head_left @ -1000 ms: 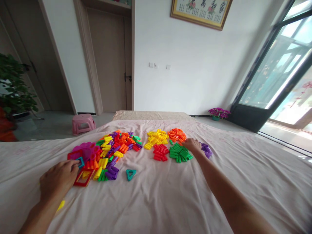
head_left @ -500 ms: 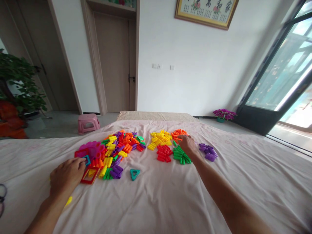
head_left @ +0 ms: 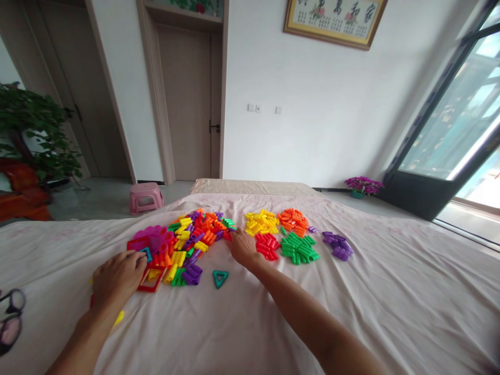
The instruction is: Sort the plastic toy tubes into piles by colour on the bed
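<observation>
My left hand (head_left: pixel 119 273) lies low at the left of the mixed pile, fingers loosely extended over a blue square frame (head_left: pixel 146 254) and beside a red square frame (head_left: pixel 151 279). What lies under its palm is hidden. My right hand (head_left: pixel 242 247) reaches to the right edge of the mixed pile of plastic tubes (head_left: pixel 183 244). Its fingertips are apart at a red tube (head_left: pixel 227 236), with no firm grip visible. Sorted tubes lie in yellow (head_left: pixel 261 222), orange (head_left: pixel 292 222), red (head_left: pixel 267 246), green (head_left: pixel 299 248) and purple (head_left: pixel 338 245) groups.
A teal triangle frame (head_left: pixel 220 278) lies on the pale cloth (head_left: pixel 242 323) in front of the piles. Magenta round pieces (head_left: pixel 150 237) rest at the pile's left. Glasses (head_left: pixel 11 317) lie at the far left edge. A pink stool (head_left: pixel 146 198) stands beyond.
My right hand has moved left from the orange group to the mixed pile, uncovering the orange and green groups. My left hand stays by the frames. The view has shifted slightly left.
</observation>
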The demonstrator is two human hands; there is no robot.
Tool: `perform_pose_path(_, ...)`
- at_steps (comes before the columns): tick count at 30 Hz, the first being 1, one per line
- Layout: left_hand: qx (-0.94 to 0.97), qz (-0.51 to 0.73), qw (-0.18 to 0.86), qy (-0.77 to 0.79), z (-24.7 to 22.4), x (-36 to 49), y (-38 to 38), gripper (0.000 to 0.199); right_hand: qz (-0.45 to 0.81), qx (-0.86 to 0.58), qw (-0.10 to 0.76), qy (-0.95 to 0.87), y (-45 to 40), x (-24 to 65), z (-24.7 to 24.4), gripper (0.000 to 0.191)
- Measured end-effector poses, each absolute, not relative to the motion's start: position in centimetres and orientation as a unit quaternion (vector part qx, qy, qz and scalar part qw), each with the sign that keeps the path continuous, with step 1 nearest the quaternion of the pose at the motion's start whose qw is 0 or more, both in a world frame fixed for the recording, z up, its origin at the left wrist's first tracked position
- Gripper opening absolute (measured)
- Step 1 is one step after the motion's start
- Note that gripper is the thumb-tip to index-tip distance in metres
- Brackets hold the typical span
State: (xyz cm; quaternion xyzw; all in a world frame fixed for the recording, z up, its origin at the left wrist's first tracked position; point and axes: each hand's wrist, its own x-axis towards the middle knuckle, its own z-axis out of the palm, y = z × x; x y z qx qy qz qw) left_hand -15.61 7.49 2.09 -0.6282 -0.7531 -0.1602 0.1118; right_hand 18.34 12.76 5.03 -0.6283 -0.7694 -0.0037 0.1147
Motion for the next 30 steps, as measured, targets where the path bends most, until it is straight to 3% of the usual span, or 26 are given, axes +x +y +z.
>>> perform_pose_path(11,-0.625,-0.169,0.109,-0.755,2.1,-15.5,7.5,0.044,-0.006,-0.602,0.128,-0.788,12.4,18.9,4.7,0.024)
perform_pose_path(18,-0.627,-0.152,0.111,-0.756,2.1,-15.6,7.5,0.045,-0.013,-0.673,0.182,-0.717,11.8,23.6,7.5,0.039)
perform_pose_path(24,-0.628,-0.138,0.113,-0.758,1.9,-15.7,7.6,0.046,-0.013,-0.738,0.196,-0.645,11.8,28.0,8.0,0.025)
perform_pose_path(30,-0.625,-0.140,0.110,-0.760,1.8,-15.8,7.7,0.045,0.012,-0.730,0.260,-0.632,11.4,28.6,8.0,0.036)
